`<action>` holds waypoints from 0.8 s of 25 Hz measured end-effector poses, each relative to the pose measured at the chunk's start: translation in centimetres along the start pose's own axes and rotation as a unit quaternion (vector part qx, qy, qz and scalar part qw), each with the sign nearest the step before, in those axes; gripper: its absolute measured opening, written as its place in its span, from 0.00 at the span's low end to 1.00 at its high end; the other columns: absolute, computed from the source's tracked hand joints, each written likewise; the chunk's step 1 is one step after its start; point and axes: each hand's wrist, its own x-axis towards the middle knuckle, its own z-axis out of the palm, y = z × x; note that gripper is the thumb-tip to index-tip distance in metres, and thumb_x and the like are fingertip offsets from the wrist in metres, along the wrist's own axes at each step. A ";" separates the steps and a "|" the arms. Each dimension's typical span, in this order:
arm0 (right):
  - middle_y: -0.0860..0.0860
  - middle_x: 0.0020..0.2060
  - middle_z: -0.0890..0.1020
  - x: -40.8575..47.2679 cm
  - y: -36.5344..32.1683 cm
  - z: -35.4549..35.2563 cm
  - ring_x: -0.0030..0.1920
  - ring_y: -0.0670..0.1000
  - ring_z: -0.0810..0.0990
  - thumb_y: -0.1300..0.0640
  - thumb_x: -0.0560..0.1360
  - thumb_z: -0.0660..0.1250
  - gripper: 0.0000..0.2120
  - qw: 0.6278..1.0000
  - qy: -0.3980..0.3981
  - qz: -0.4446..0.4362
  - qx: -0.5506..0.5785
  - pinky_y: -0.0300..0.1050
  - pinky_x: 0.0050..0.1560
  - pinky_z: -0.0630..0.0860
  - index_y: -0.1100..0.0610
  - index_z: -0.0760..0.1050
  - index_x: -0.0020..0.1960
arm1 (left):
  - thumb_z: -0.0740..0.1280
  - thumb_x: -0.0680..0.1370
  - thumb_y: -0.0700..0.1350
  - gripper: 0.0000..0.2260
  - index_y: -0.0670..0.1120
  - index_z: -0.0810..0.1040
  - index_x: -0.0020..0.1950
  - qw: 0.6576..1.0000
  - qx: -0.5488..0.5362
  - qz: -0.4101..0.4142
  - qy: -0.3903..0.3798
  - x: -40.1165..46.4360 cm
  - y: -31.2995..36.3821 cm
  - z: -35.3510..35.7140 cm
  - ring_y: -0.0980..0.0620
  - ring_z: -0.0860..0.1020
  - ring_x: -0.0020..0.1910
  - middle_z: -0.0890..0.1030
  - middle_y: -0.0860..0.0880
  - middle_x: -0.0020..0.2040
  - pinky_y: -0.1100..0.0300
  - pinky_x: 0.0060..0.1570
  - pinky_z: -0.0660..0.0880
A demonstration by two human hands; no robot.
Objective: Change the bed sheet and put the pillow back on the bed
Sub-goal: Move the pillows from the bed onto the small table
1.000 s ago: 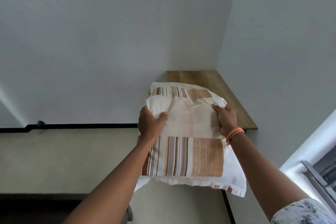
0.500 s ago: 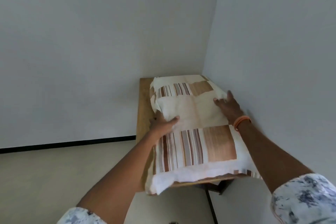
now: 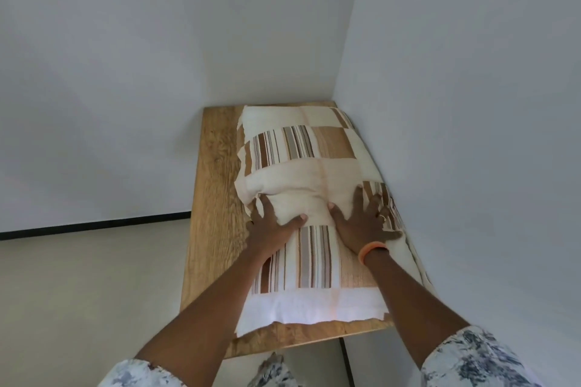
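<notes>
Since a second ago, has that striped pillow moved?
Yes. The pillow, held above the wooden table before, now lies flat on it against the right wall.

A wooden bench (image 3: 213,198) with a strong grain fills the corner at centre frame, its far end against the white wall (image 3: 125,72) and its right side along another wall (image 3: 471,104). At lower left lies pale floor (image 3: 78,292), edged by a dark skirting strip (image 3: 94,225).
</notes>
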 end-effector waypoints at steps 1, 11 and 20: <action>0.54 0.78 0.37 -0.5 0.5 0.1 0.78 0.63 0.44 0.21 0.69 0.41 0.43 1.000 -0.003 -0.003 -0.003 0.82 0.64 0.45 0.40 0.32 0.76 | 0.65 0.66 0.76 0.55 0.55 0.34 0.79 1.000 0.014 0.011 0.004 -0.4 0.0 0.1 0.35 0.45 0.78 0.40 0.45 0.80 0.37 0.73 0.52; 0.68 0.77 0.47 -9.4 0.3 2.3 0.76 0.70 0.48 0.39 0.81 0.48 0.35 0.988 0.050 -0.131 -0.070 0.76 0.69 0.49 0.58 0.46 0.80 | 0.57 0.77 0.67 0.36 0.45 0.57 0.77 0.991 0.063 0.001 0.120 -14.0 -5.5 3.7 0.39 0.71 0.67 0.69 0.41 0.71 0.43 0.63 0.71; 0.58 0.76 0.56 -32.5 -7.3 10.4 0.77 0.62 0.53 0.43 0.80 0.58 0.33 0.888 -0.097 -0.449 -0.012 0.72 0.71 0.50 0.55 0.51 0.78 | 0.61 0.81 0.55 0.29 0.45 0.59 0.78 0.917 -0.020 -0.136 0.373 -35.9 -20.3 -3.5 0.41 0.65 0.72 0.64 0.42 0.75 0.46 0.69 0.64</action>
